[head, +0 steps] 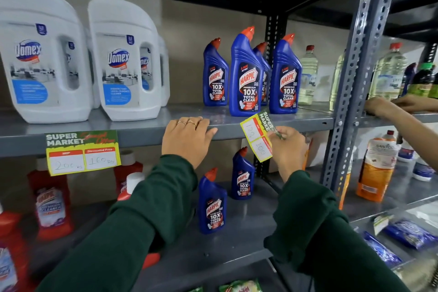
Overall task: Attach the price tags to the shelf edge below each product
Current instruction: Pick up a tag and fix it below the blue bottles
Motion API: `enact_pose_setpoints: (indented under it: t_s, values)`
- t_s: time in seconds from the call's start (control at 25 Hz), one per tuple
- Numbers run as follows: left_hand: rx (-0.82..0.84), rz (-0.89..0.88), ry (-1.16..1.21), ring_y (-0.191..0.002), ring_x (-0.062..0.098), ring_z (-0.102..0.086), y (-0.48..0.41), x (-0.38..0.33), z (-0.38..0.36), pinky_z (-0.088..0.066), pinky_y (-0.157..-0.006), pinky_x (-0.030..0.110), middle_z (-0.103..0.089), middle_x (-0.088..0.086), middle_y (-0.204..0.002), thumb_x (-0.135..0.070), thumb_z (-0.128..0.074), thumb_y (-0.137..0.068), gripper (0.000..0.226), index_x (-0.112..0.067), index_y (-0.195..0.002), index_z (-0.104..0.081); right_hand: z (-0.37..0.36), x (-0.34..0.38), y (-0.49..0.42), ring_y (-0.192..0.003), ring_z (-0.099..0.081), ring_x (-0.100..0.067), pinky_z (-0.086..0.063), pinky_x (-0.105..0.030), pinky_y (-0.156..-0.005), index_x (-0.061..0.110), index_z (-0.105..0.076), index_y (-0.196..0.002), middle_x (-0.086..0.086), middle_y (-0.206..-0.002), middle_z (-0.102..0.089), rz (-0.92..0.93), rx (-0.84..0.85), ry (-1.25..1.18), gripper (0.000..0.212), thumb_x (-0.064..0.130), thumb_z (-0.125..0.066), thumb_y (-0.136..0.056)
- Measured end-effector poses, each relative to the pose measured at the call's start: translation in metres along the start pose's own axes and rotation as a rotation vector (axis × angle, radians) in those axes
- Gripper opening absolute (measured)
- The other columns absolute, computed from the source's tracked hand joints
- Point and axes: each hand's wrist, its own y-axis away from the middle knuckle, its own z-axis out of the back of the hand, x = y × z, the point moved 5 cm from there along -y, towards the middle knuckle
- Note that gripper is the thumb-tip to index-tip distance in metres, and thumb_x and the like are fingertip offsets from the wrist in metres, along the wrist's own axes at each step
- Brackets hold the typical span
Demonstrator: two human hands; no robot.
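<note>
A yellow and green price tag (257, 137) is pinched in my right hand (288, 147), turned on its side just below the grey shelf edge (303, 127) under the blue Harpic bottles (246, 73). My left hand (187, 138) rests flat on the shelf edge, fingers hooked over the top, holding nothing. Another price tag (83, 152) hangs stuck on the edge below the white Domex bottles (123, 54).
Another person's hands (400, 105) reach onto the neighbouring shelf at the right. A perforated grey upright (350, 78) divides the two bays. Red and blue bottles stand on the lower shelf, oil bottles and an orange bottle (376, 168) to the right.
</note>
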Motion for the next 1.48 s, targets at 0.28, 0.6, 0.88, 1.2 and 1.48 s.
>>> enact_pose_setpoints:
  t_s: [0.28,0.6,0.88,1.2,1.48]
  values:
    - [0.034,0.104,0.141,-0.096,0.031,-0.062,-0.008,-0.003,0.007,-0.043,-0.086,0.04,-0.073,0.01,-0.098,-0.041,-0.02,-0.098,0.053,-0.013,-0.099,-0.065,-0.005,0.023,0.003,-0.086,-0.066,-0.015,-0.057,-0.026,-0.075,0.016,-0.068,-0.096,-0.007,-0.098,-0.071,0.193,0.336,-0.104,0.011,0.016,-0.061,-0.088]
    - [0.086,-0.04,0.292,-0.13,0.022,-0.041,-0.023,-0.039,-0.002,-0.033,-0.106,0.041,-0.062,0.001,-0.129,-0.049,-0.037,-0.093,0.042,-0.024,-0.123,-0.053,-0.012,0.026,-0.022,-0.113,-0.048,-0.034,-0.046,-0.051,-0.097,0.037,-0.065,-0.079,0.006,-0.093,-0.053,0.357,0.327,0.047,0.017,0.022,-0.065,-0.085]
    - [-0.004,-0.039,0.43,-0.095,0.024,-0.062,-0.038,-0.063,-0.005,-0.044,-0.087,0.036,-0.073,0.004,-0.102,-0.03,-0.056,-0.089,0.022,-0.014,-0.098,-0.067,-0.012,0.02,-0.033,-0.107,-0.053,-0.03,-0.048,-0.047,-0.093,0.046,-0.065,-0.069,0.001,-0.094,-0.057,0.366,0.306,0.024,0.027,0.022,-0.072,-0.079]
    - [0.068,0.015,0.451,-0.1,0.024,-0.06,-0.042,-0.067,-0.004,-0.05,-0.083,0.038,-0.07,0.001,-0.108,-0.023,-0.055,-0.088,0.016,-0.02,-0.1,-0.065,-0.009,0.01,-0.043,-0.129,-0.03,-0.02,-0.034,-0.042,-0.108,0.034,-0.061,-0.11,-0.003,-0.125,-0.052,0.299,0.338,0.114,0.048,0.05,-0.073,-0.067]
    - [-0.123,-0.016,0.311,-0.08,0.026,-0.069,-0.041,-0.076,-0.009,-0.051,-0.08,0.034,-0.077,0.005,-0.084,-0.035,-0.049,-0.088,0.03,-0.015,-0.087,-0.072,-0.008,0.004,-0.04,-0.119,-0.028,-0.011,-0.033,-0.037,-0.104,0.033,-0.061,-0.095,0.003,-0.119,-0.052,0.279,0.272,0.048,0.04,0.057,-0.072,-0.065]
